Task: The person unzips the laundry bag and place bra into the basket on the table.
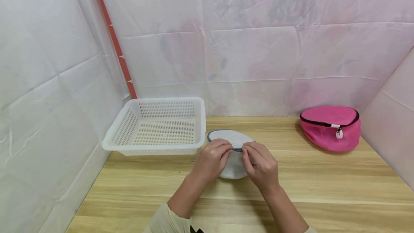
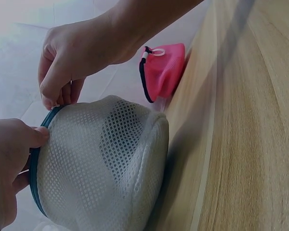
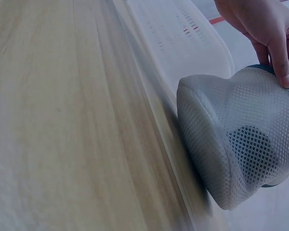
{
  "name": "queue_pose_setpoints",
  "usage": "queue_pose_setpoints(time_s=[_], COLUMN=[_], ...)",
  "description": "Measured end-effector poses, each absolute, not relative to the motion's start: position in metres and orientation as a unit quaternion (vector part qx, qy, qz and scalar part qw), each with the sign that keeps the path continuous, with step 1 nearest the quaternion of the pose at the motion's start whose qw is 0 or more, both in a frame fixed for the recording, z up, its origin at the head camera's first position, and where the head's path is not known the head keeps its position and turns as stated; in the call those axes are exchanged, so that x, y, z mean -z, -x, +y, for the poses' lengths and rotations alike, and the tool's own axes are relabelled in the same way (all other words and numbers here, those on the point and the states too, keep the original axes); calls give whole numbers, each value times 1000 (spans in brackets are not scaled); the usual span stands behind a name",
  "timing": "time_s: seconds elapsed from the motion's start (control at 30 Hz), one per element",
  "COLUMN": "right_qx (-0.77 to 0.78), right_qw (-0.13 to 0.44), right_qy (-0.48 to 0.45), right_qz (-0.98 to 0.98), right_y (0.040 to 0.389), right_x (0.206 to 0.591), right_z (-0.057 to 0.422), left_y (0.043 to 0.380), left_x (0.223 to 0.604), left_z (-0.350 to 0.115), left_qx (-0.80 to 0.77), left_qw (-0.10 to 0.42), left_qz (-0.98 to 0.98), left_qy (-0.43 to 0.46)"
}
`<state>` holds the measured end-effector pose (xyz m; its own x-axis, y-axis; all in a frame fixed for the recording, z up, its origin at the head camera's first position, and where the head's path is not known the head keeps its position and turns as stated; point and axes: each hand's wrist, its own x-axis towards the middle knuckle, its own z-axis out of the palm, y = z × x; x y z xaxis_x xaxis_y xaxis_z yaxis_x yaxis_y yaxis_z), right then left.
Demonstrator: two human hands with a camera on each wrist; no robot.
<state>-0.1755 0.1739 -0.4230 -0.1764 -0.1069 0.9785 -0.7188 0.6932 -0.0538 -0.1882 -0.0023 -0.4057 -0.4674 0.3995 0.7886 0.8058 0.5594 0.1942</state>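
The person's left hand [image 1: 211, 158] pinches the dark blue edging [image 1: 237, 149] of a rounded white mesh bag [image 1: 233, 168] between thumb and fingers. The right hand [image 1: 262, 165] pinches the same edging just beside it, so the bag stands between and below the 2 hands, on the pale wood-grain table [image 1: 323, 190]. Left of and beyond the left hand sits a rectangular white perforated plastic basket [image 1: 155, 147]. Well to the right of the right hand rests a rounded pink mesh bag [image 1: 321, 137] with a black zip band [image 1: 315, 122].
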Motion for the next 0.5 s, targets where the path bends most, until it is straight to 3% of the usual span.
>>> queue_pose_setpoints(time_s=[0.5], right_qx=[-263], right_qw=[574], right_qy=[-296], right_qz=[-716], right_y=[176], right_x=[424], right_z=[172], left_y=[192], left_x=[407], left_z=[-4], left_qx=[270], left_qw=[359], left_qz=[-819], left_qy=[358])
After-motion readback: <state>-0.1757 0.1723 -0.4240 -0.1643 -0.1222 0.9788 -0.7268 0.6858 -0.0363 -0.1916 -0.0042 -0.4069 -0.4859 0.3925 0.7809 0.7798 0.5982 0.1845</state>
